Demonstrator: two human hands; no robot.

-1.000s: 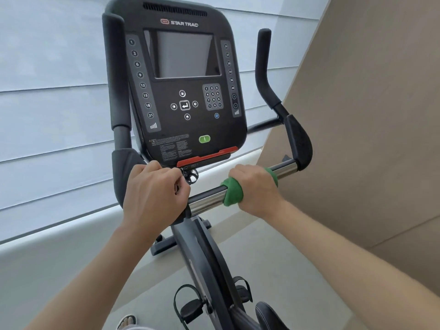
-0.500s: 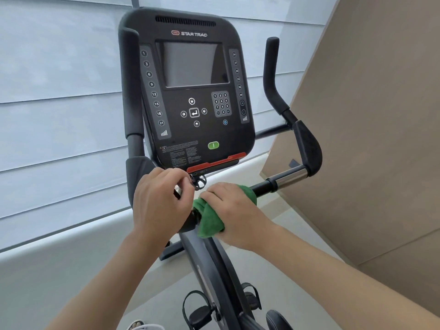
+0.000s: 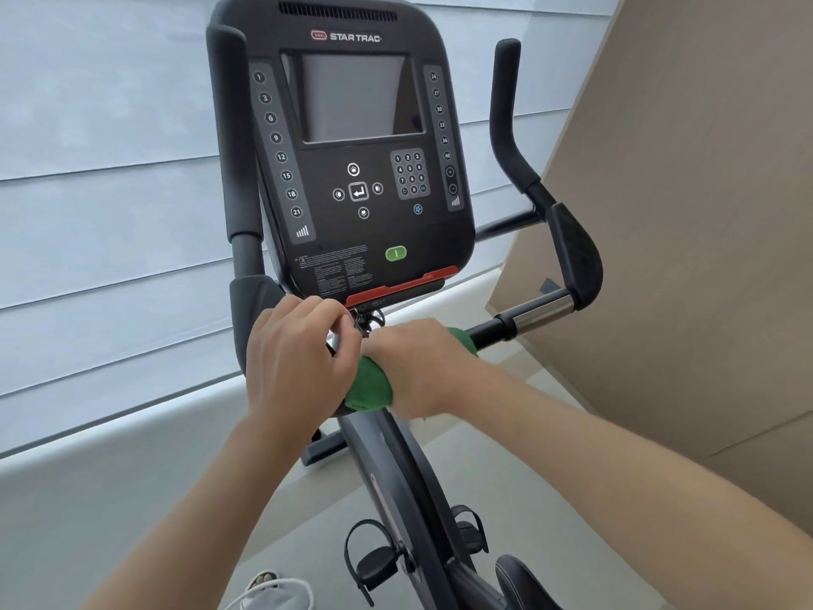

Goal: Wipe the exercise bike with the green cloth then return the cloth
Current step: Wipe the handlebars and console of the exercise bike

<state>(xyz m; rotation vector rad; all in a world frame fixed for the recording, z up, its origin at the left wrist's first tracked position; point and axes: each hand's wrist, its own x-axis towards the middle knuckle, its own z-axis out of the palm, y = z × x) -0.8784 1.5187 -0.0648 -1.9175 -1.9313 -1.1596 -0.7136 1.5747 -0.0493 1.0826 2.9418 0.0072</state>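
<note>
Nearest, the left hand (image 3: 299,358) curled round the black handlebar of the black upright exercise bike (image 3: 396,468). Just beside it, the right hand (image 3: 418,367) gripped the crumpled green cloth (image 3: 367,387) wrapped round the bar's centre. Beyond rose the black console (image 3: 352,169) with its grey screen.

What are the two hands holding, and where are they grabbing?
The right hand grips the green cloth, wrapped round the handlebar's middle. The left hand curls round the bar just left of it.
</note>
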